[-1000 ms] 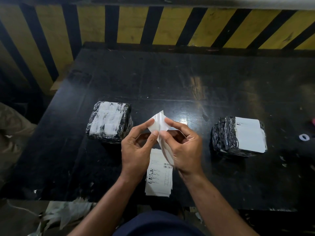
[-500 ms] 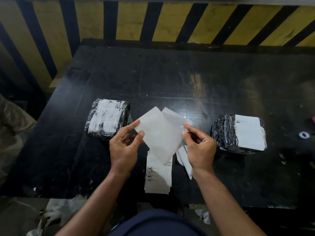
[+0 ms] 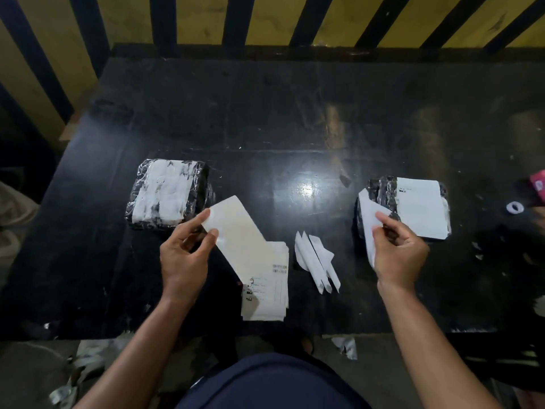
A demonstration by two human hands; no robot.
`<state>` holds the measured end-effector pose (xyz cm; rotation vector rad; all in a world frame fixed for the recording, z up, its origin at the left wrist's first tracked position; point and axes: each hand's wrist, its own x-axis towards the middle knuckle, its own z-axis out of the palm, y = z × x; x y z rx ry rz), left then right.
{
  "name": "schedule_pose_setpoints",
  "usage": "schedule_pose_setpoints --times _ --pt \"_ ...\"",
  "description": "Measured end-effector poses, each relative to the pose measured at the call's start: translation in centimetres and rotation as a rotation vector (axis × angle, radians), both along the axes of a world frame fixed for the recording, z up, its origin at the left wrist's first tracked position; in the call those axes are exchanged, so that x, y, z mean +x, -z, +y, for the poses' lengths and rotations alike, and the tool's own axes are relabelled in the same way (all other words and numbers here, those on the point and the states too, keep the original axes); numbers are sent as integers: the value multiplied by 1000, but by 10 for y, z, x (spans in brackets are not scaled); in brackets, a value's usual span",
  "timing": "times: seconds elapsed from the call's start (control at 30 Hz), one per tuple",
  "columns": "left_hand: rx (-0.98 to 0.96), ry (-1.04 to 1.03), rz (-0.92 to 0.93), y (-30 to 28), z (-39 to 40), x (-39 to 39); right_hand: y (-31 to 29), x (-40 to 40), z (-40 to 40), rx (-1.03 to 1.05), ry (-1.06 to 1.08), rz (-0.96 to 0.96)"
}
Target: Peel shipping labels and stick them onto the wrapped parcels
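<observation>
My left hand [image 3: 182, 258] pinches the upper corner of a peeled label [image 3: 236, 234] between thumb and fingers [image 3: 213, 235], holding it tilted above the stack of printed labels [image 3: 267, 293] that lies on the near edge of the tabletop [image 3: 295, 119]. My right hand [image 3: 398, 255] pinches a folded white backing strip [image 3: 368, 228] just in front of the right parcel [image 3: 413, 206], which already carries a white label on top. The left parcel [image 3: 168, 197], wrapped in black film with a white patch, sits just beyond my left hand. Between my hands lie discarded backing strips [image 3: 318, 264]. The tabletop is black, glossy and scuffed, reflecting a light. Behind it runs a yellow-and-black striped wall [image 3: 265, 19]. Paper scraps [image 3: 345, 346] litter the floor below.
</observation>
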<state>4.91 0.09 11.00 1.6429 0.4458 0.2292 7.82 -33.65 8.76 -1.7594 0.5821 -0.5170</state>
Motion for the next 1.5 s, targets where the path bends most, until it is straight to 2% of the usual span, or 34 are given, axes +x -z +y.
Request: schedule_pose_setpoints --times 0.13,0.47,0.7,0.8,0.9,1.07,1.2,1.5 --pt "73 96 68 12 -20 -10 29 0 11 -214 -196 79" --pt "56 114 170 34 -43 -27 122 -4 40 -400 -437 369" --pt "6 153 183 33 -51 -29 118 -20 34 -536 -577 458" --pt "-12 172 183 30 -55 -28 103 -29 34 -529 -512 406" --pt "-22 177 166 28 -59 -25 68 -33 51 -440 -445 218" --pt "-37 174 147 26 -61 -21 -5 -55 104 -215 -756 27" --pt "-55 179 134 23 -63 -17 -7 -61 129 -315 -859 25" --pt "-322 140 159 12 -66 -12 -13 -40 150 -386 -650 -52"
